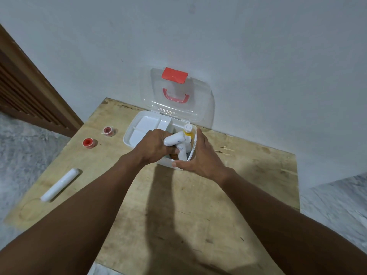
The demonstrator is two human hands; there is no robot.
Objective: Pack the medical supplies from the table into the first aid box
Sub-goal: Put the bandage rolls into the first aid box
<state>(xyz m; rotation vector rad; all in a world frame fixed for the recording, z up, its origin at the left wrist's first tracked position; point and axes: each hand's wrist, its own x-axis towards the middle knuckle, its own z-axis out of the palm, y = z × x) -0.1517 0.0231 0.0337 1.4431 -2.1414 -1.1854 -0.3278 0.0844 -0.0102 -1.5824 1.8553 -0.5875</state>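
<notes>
The white first aid box point(129, 135) stands open at the back of the wooden table point(198, 205), its clear lid point(200, 108) with red latch and handle leaning on the wall. A white divided tray fills its left half. My left hand point(156, 145) is shut on a white roll point(174, 139) over the box's right half, among a second white roll point(182, 153) and a yellow bottle with a white cap point(188, 130). My right hand point(200, 155) grips the box's front right corner. Two red tape rolls point(90, 143) point(108, 131) and a long white roll point(60, 185) lie on the table's left side.
The table stands against a grey-white wall. A brown wooden louvred door point(29, 92) is at the left. Grey marbled floor shows on both sides of the table. My arms cast a dark shadow across the table's middle.
</notes>
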